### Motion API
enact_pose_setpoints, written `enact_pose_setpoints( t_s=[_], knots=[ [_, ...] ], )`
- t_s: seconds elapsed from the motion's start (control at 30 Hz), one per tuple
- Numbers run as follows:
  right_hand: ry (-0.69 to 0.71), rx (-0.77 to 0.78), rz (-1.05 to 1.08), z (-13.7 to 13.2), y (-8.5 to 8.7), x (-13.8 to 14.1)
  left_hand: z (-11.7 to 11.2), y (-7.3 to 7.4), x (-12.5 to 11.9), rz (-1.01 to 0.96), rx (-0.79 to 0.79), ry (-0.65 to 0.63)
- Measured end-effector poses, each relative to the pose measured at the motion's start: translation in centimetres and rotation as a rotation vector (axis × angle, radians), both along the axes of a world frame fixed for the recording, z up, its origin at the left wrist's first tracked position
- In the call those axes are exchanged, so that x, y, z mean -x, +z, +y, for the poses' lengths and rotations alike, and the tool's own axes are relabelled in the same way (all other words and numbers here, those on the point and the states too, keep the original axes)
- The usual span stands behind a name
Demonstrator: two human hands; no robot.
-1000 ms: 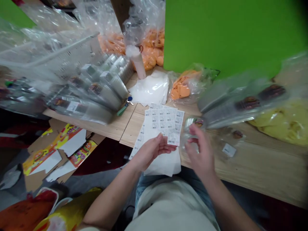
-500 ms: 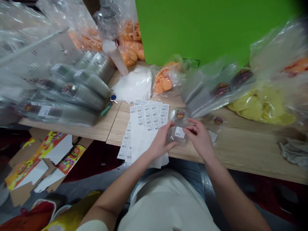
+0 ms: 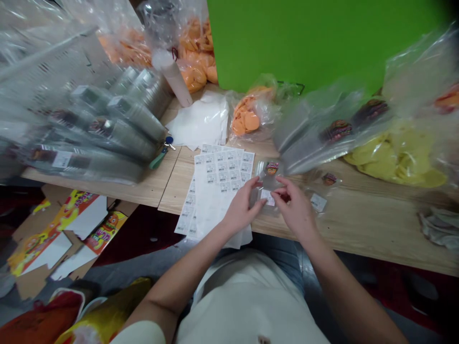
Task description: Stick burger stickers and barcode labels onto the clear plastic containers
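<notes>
A small clear plastic pouch [image 3: 268, 184] with a round burger sticker and a white barcode label lies at the wooden table's near edge. My left hand [image 3: 243, 209] pinches its left side and my right hand [image 3: 294, 208] presses fingertips on the label from the right. Barcode label sheets [image 3: 218, 184] lie just left of the pouch, overhanging the table edge [image 3: 358, 248].
Stacks of clear pouches [image 3: 100, 134] fill the left. A bag of more pouches [image 3: 322, 134] and yellow discs [image 3: 398, 157] sit right. Orange discs in bags [image 3: 247, 119] and a white tube [image 3: 172, 76] stand behind, before a green wall. Printed cartons [image 3: 64, 229] lie on the floor.
My left hand left the label sheets and joined the right hand on the pouch. The label now sits on the pouch, with both hands' fingertips on it.
</notes>
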State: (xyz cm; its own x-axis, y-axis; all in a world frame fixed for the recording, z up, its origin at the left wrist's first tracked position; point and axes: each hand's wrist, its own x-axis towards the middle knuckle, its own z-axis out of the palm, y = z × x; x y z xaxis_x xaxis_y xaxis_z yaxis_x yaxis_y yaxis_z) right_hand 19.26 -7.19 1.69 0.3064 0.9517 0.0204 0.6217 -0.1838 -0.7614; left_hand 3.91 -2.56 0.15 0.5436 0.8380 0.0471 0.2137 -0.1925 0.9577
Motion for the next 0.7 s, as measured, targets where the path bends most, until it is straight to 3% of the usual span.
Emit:
enact_pose_setpoints(
  t_s=[0.07, 0.13, 0.2, 0.3, 0.37, 0.43, 0.47, 0.6, 0.67, 0.7],
  knots=[
    [0.006, -0.051, -0.212, -0.4, 0.3, 0.1, 0.1, 0.1, -0.2, 0.028, -0.028, 0.003],
    [-0.087, -0.141, -0.413, -1.0, 0.4, -0.1, 0.2, 0.1, -0.3, 0.046, -0.035, 0.002],
    [-0.143, -0.232, -0.496, -1.4, 0.3, -0.4, 0.3, 0.1, -0.4, 0.049, -0.035, -0.01],
    [0.132, -0.221, -0.522, -1.7, -0.1, -0.8, 0.4, 0.3, 0.2, -0.009, 0.003, -0.005],
    [0.318, -0.192, -0.555, -1.6, -0.2, -0.8, 0.4, 0.9, 1.3, -0.033, 0.04, 0.131],
    [0.346, -0.251, -0.552, -1.5, -0.1, -0.5, 0.2, 2.0, 2.6, -0.032, 0.138, 0.295],
    [0.347, -0.3, -0.529, -1.6, 0.2, -0.3, 0.0, 2.6, 3.2, -0.052, 0.246, 0.311],
    [0.388, -0.42, -0.477, -3.4, 1.1, 0.5, -1.2, 4.8, 3.4, -0.325, 0.874, 0.004],
    [0.388, -0.435, -0.513, -5.2, 1.2, 0.4, -1.9, 5.1, 2.3, -0.365, 0.97, -0.088],
    [0.373, -0.444, -0.545, -6.3, 1.1, 0.0, -2.2, 5.1, 1.8, -0.324, 0.931, -0.12]
  ],
)
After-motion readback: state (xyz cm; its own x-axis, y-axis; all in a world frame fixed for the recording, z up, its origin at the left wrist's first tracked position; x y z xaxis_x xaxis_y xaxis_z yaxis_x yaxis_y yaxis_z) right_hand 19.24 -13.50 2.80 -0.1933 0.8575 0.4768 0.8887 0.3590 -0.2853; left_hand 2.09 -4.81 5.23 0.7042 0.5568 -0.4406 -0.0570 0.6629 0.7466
